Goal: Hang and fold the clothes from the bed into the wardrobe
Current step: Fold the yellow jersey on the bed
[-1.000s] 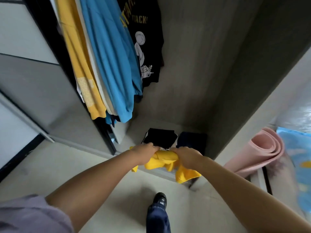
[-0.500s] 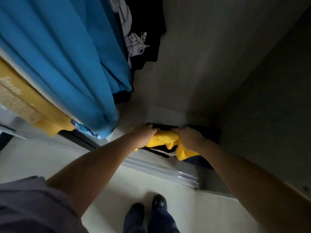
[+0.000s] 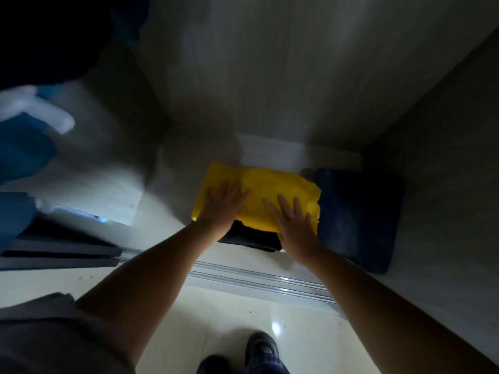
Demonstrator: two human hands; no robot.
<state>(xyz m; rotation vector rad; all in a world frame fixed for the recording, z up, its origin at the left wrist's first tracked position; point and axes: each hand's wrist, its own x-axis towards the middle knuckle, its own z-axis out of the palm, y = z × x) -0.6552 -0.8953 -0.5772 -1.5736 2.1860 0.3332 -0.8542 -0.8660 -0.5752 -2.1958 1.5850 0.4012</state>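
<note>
Hands flat, fingers straight: left hand (image 3: 222, 209), right hand (image 3: 293, 225) press yellow garment (image 3: 272, 190) | atop black fold (image 3: 251, 237) | navy fold (image 3: 356, 217) touching at 3 o'clock.

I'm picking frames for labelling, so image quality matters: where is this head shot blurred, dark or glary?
Head view: hanging clothes at the left edge are motion-smeared; the upper left corner is near black; the wardrobe interior is dim, yet the yellow garment and both hands, left hand and right hand, read clearly; a small glare spot sits on the floor tile.

Three folded garments – one yellow (image 3: 272, 190), one black (image 3: 251, 238), one navy (image 3: 359, 217) – two hands (image 3: 224, 203), two shoes (image 3: 260, 346)
</note>
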